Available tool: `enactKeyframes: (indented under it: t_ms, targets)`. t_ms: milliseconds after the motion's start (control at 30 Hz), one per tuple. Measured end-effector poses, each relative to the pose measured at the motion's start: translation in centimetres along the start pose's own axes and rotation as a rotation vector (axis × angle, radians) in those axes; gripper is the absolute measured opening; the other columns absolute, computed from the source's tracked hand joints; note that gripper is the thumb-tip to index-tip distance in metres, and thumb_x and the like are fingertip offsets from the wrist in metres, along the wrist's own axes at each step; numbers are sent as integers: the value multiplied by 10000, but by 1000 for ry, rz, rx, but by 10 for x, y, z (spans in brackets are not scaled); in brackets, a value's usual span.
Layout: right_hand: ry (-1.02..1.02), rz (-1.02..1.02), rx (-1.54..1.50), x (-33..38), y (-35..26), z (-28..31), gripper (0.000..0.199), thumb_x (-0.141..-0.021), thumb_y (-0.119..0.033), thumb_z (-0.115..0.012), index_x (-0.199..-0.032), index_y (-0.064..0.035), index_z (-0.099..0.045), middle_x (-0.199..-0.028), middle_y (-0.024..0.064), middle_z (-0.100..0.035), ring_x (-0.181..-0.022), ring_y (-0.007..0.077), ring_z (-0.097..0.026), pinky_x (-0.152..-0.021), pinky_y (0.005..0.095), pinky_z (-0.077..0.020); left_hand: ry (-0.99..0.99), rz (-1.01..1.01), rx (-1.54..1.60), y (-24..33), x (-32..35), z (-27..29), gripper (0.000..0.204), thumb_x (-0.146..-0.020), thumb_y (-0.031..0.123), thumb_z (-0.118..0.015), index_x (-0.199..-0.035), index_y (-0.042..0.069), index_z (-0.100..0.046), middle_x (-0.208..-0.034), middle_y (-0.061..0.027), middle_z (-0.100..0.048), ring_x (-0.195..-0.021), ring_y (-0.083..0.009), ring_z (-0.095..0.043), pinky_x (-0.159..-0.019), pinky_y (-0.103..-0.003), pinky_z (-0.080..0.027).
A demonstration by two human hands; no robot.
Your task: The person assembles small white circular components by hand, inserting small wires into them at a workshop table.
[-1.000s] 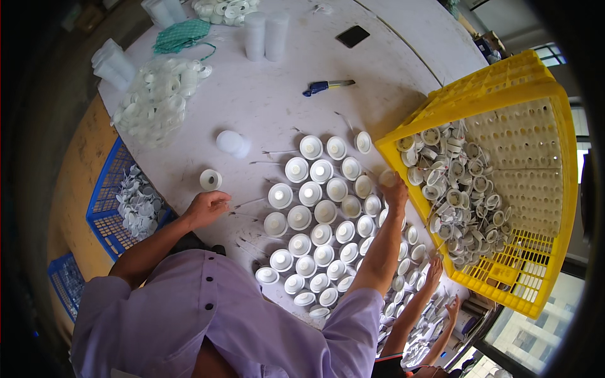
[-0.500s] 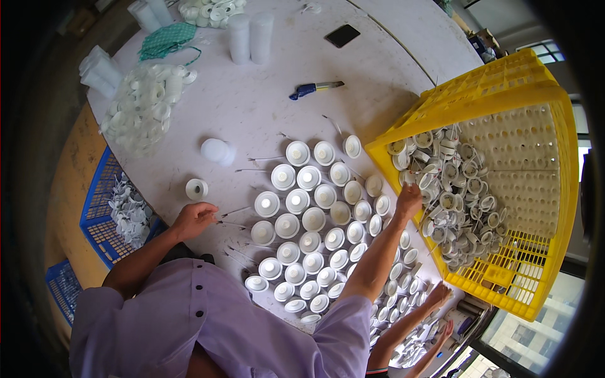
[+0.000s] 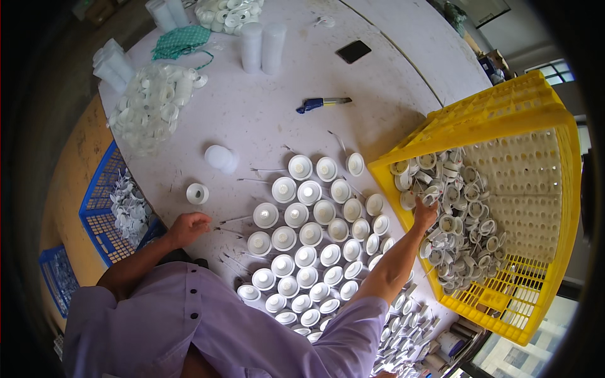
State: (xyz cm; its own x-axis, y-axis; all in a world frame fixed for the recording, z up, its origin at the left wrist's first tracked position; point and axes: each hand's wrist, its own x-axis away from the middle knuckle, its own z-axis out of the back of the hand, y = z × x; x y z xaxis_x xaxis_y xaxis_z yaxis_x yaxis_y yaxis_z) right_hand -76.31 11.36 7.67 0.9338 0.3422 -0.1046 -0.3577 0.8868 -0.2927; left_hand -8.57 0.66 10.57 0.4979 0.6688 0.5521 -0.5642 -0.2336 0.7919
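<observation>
My right hand (image 3: 426, 213) reaches over the near side of the yellow crate (image 3: 435, 120), its fingers closed on a small round white light fitting (image 3: 430, 196). Many similar fittings with thin wires lie in a loose heap (image 3: 463, 220) inside. My left hand (image 3: 190, 229) hovers by the near table edge, fingers curled together, with nothing visible in them. Beyond it, a single white cup-shaped part (image 3: 197, 194) sits apart. Between my hands, round white light fittings (image 3: 296, 215) stand in slanting rows, wire leads trailing from the left ones.
A stack of translucent white discs (image 3: 219, 157), a bag of white rings (image 3: 154, 104), a utility knife (image 3: 322, 104) and a phone (image 3: 353, 51) lie farther back. White cylinders (image 3: 261, 48) and green cloth (image 3: 181, 42) are behind. A blue crate (image 3: 101, 217) stands left.
My right hand has moved a little deeper into the yellow crate and gripped a fitting. My left fingers have curled in slightly. The co-worker's arms have mostly left the view at lower right.
</observation>
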Motion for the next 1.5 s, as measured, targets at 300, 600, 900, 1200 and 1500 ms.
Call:
enactKeyframes:
  t_ms: [300, 600, 900, 1200, 1500]
  targets:
    - [418, 139, -172, 110, -8, 82, 881, -572, -253, -829, -1315, -12, -421, -1137, 244, -476, -1052, 381, -453, -944, 447, -369, -91, -245, -8, 24, -3, -12, 226, -867, 85, -607, -1071, -12, -601, -973, -101, -659, -900, -130, -631, -786, -269, -501]
    - [-330, 839, -484, 332, -157, 161, 946, -445, -66, -878, -1302, -87, -479, -1142, 134, -491, -1033, 291, -503, -869, 369, -452, -172, -952, -123, 152, -11, -40, 428, -885, 270, -590, -1214, 12, -504, -1301, -191, -497, -1163, -322, -513, -959, -392, -418]
    - [-673, 901, -843, 425, -206, 164, 941, -474, -90, -877, -1310, -17, -453, -1194, 156, -531, -1140, 297, -494, -924, 373, -437, -854, -529, 210, 118, 10, 18, 452, -887, 384, -601, -1070, -30, -598, -900, -53, -628, -820, -127, -564, -739, -295, -462]
    - [-536, 865, -868, 472, -234, 148, 1037, -525, -34, -845, -1394, -2, -280, -1329, 206, -444, -1173, 327, -497, -961, 379, -425, -751, -409, 330, 80, 30, 35, 295, -885, 211, -612, -1075, -15, -595, -846, -50, -634, -720, -90, -605, -574, -226, -451]
    - [-546, 934, -607, 480, -250, 155, 941, -568, -84, -839, -1370, -40, -350, -1249, 171, -523, -1116, 310, -543, -905, 366, -476, -573, -321, 224, 89, 43, 51, 246, -883, 202, -555, -938, -33, -609, -731, -63, -618, -586, -99, -576, -513, -247, -422]
